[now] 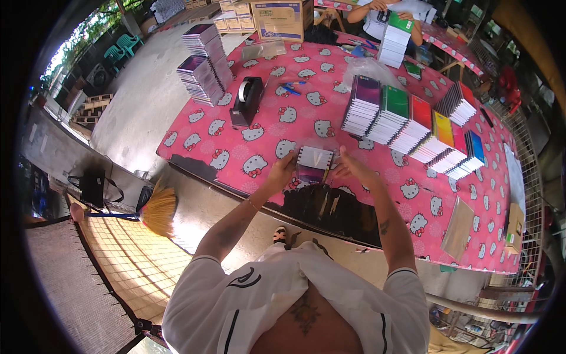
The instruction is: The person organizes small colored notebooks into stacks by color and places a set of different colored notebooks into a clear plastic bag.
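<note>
In front of me, a small spiral notebook bundle [315, 166] with a dark cover and white page edges lies at the table's near edge. Clear plastic [321, 144] shows around its far end. My left hand [283, 170] grips the bundle's left side, fingers closed. On the other side, my right hand [352, 167] has its fingers apart close to the right edge; whether they touch the plastic is hard to see. Beyond my left hand stands a black tape dispenser [246, 101] with a clear roll. Blue-handled cutters [290, 88] lie farther off.
The table has a pink cat-print cover [253, 164], torn dark near me. Notebook stacks in several colours [392, 112] stand right, purple-topped stacks [205, 65] at far left. A carton [283, 20] sits at the back. Across the table, another person's hand [405, 16] touches a green-topped stack [394, 44].
</note>
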A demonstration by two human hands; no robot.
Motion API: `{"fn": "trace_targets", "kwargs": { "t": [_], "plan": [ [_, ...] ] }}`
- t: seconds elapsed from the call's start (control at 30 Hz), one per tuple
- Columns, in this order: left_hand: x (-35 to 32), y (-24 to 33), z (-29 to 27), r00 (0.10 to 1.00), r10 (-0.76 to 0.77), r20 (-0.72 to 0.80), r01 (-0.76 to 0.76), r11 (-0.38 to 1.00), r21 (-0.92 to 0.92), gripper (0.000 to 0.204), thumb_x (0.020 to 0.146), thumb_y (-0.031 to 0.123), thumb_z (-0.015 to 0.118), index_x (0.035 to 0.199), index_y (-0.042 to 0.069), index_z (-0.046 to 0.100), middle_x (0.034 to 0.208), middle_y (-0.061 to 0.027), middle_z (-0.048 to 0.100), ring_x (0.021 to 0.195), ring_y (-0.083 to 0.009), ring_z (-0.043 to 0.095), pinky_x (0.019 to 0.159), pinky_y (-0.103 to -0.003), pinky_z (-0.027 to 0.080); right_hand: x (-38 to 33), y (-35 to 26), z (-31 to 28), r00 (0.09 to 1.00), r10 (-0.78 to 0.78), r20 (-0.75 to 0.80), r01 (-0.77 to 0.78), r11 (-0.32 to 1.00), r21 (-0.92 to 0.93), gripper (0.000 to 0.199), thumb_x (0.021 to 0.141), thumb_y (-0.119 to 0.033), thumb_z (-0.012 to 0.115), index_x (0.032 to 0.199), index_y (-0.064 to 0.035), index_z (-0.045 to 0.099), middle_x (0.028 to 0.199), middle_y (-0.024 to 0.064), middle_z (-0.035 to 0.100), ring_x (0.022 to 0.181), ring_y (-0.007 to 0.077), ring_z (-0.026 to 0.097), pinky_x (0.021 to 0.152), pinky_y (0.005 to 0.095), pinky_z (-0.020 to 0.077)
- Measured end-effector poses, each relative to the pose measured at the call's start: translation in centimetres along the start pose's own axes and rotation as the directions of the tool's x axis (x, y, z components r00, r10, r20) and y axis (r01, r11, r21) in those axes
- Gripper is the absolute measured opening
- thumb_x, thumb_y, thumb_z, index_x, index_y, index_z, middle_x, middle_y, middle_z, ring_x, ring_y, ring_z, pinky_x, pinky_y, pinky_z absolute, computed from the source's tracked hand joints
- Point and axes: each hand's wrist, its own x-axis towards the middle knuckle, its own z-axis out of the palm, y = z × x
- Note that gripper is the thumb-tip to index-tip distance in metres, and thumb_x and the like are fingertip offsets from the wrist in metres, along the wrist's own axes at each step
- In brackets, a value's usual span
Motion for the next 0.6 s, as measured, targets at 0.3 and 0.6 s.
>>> {"fn": "trace_targets", "kwargs": {
  "t": [0.3, 0.6],
  "plan": [
    [8.4, -1.0, -20.8, 0.669, 0.474, -0.573, 0.091, 0.712, 0.696, 0.048, 0.086, 0.019, 0.075, 0.13, 0.004, 0.06, 0.096, -0.0085, 0.066, 0.079, -0.0181, 0.061, 0.068, -0.039, 0.054, -7.3, -8.9, 5.6, 0.537, -0.842, 0.05, 0.417, 0.213, -0.884, 0.033, 0.08, -0.031, 0.077, 0.106, -0.0117, 0.068, 0.13, 0.0053, 0.057, 0.123, 0.0263, 0.052, 0.107, 0.0443, 0.0346],
    [14.4, -2.1, -24.7, 0.938, -0.276, -0.209, 0.218, 0.94, -0.263, 0.022, 0.082, 0.029, 0.076, 0.094, 0.01, 0.074, 0.072, 0.0017, 0.057, 0.055, -0.0076, 0.047, 0.047, -0.025, 0.035, -4.1, -9.8, 12.0, 0.497, -0.847, -0.188, 0.164, 0.304, -0.938, 0.036, 0.08, -0.035, 0.076, 0.107, -0.0118, 0.069, 0.112, 0.0026, 0.066, 0.109, 0.0241, 0.058, 0.099, 0.0433, 0.0376]
  ]
}}
